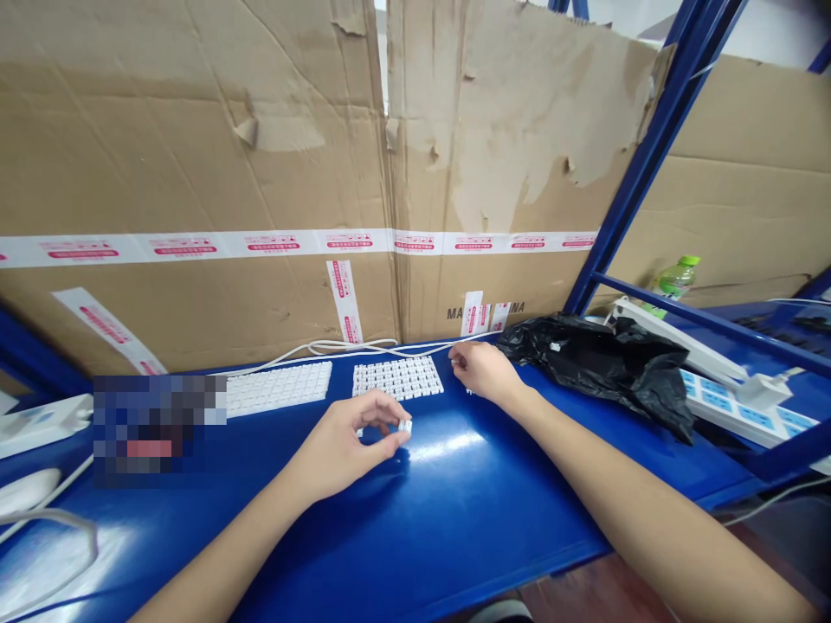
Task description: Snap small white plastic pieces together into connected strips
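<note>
Between the thumb and fingers of my left hand (363, 437) is a small white piece (406, 427), held above the blue table (447, 519). My right hand (484, 370) is closed near the back of the table, just right of a block of small white pieces (399, 377) laid in rows. Its fingertips are bunched, and what they hold is too small to name. Farther left lies a second white block of rows (279, 388). A bit of white shows beneath my right hand.
Right of my right hand lies a black plastic bag (603, 355), beside power strips (740, 411) and a green-capped bottle (675, 281). Cardboard (260, 173) stands behind the table. A white mouse (29, 491) and cables are at the left.
</note>
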